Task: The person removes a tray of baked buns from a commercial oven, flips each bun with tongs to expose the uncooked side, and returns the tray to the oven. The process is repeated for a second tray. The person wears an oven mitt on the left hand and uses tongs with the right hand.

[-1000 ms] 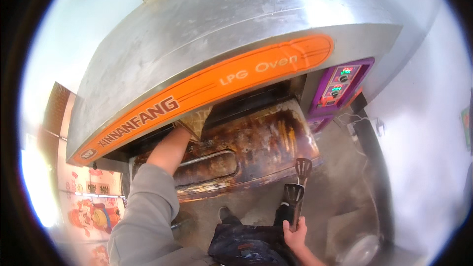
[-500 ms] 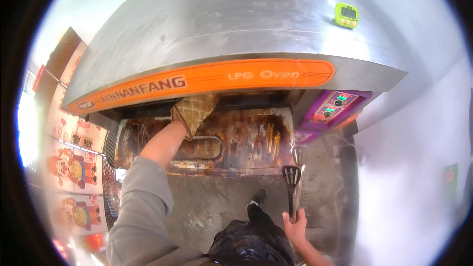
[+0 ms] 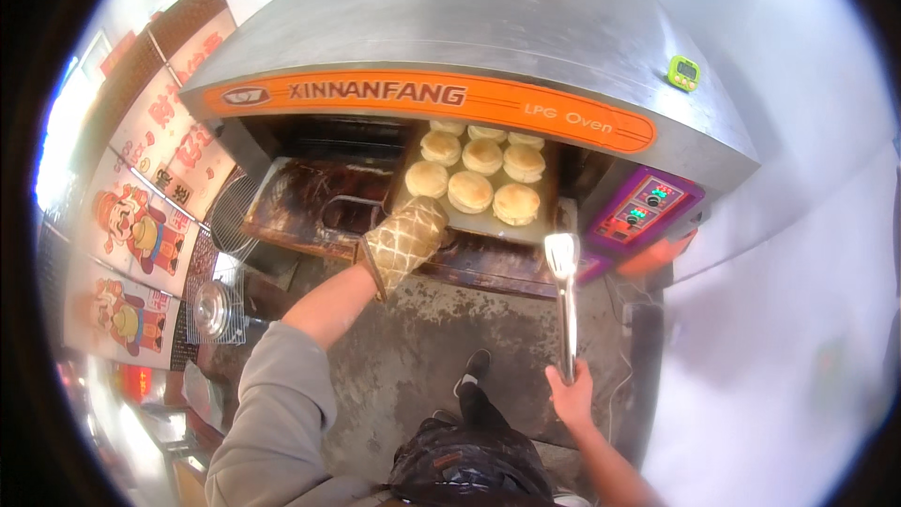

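Note:
A metal baking tray [image 3: 479, 230] with several round golden-topped buns [image 3: 469, 190] sticks out of the oven's mouth. My left hand [image 3: 404, 242], inside a quilted tan oven mitt, grips the tray's near left corner; its fingers are covered by the mitt. My right hand [image 3: 570, 387] holds metal serving tongs [image 3: 565, 310] upright, their slotted head just off the tray's front right corner. The rusty, stained oven deck [image 3: 291, 207] shows left of the tray.
The steel oven [image 3: 394, 9] has an orange front band, a purple control panel [image 3: 646, 211] and a green timer [image 3: 683, 72]. Left stand wire racks [image 3: 221, 324] and decorated panels [image 3: 131, 235]. A white wall [image 3: 798, 300] is on the right; my foot [image 3: 477, 366] shows on the concrete floor.
My left mitted hand has come out of the oven toward me, drawing out the tray of buns. The tongs have turned and risen slightly. My view has shifted.

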Demonstrator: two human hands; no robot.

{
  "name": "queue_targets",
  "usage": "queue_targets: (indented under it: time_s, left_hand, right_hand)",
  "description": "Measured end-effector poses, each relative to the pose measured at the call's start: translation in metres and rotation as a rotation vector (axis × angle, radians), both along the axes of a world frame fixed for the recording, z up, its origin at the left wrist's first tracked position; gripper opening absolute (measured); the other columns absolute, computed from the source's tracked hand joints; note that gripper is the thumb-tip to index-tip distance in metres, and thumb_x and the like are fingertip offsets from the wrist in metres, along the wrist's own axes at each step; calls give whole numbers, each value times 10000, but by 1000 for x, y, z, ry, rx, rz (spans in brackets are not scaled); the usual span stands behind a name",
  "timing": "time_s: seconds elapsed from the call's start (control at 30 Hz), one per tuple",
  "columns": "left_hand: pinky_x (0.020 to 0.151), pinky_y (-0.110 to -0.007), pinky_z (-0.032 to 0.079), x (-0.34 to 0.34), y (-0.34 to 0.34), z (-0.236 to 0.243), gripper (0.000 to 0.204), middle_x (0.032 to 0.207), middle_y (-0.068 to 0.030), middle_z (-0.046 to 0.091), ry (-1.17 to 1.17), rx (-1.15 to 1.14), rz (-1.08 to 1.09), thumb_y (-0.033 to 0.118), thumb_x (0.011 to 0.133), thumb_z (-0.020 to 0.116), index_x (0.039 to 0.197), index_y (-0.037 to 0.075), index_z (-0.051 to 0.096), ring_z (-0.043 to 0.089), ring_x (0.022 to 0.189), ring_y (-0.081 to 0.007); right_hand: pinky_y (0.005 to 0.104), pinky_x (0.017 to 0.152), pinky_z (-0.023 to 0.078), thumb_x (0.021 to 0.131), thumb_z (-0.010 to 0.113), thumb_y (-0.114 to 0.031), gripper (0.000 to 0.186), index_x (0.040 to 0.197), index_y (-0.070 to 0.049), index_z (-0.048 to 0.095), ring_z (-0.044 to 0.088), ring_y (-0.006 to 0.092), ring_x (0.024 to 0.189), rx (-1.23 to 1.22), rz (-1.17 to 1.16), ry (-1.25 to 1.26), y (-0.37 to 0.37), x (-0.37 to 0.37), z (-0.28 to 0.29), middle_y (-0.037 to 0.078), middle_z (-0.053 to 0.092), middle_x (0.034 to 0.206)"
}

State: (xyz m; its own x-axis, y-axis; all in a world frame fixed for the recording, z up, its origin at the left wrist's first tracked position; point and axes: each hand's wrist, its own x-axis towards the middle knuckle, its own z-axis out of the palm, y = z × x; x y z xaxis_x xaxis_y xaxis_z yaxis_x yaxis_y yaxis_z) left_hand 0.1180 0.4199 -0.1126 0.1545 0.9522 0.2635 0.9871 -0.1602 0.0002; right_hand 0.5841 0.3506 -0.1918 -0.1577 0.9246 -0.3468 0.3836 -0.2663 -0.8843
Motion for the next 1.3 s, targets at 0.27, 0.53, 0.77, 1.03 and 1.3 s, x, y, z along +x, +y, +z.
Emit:
queue_targets:
  time_s: [0.27, 0.53, 0.77, 1.03, 1.3]
  left_hand:
    - [809, -469, 618, 23, -78, -18, 99, 869, -149, 754, 150, 45, -45, 166, 892, 788, 847, 78, 794, 747, 881, -318]
    - [805, -447, 619, 36, -139, -34, 30, 868, -143, 759, 100, -37, 24, 95, 862, 779, 865, 78, 804, 756, 868, -300]
    - [839, -474, 638, 44, -157, -36, 46, 887, -134, 787, 100, 46, 93, 109, 848, 798, 850, 70, 821, 781, 869, -332]
    - [1020, -466, 589, 95, -196, -2, 262, 1205, -172, 740, -499, -3, 396, 153, 986, 778, 1195, 1, 738, 718, 1145, -337]
    - [1194, -405, 526, 199, -138, -1, 486, 1534, -151, 665, -2226, 412, 647, 191, 1121, 740, 1528, -39, 608, 629, 1395, -259]
  right_hand:
    - [314, 504, 547, 1043, 853, -305, 370, 1185, -7, 685, 611, 121, 590, 43, 49, -79, 39, -10, 35, 21, 643, 824]
    - [354, 493, 540, 1065, 795, -572, 602, 1046, 19, 681, 644, 141, 595, 19, 155, -39, 113, -42, 50, 43, 661, 782]
    - [400, 481, 542, 1056, 751, -685, 714, 971, 21, 679, 688, 219, 590, 80, 103, -151, 213, -103, 44, 92, 682, 765]
    - [335, 518, 518, 1090, 697, -696, 710, 983, 3, 633, 521, 194, 518, -180, 136, -24, 331, -166, 36, 85, 599, 740]
    - [304, 576, 516, 1125, 630, -703, 662, 1114, -41, 620, 542, 150, 631, -626, 85, 190, 398, -188, 58, 42, 578, 828]
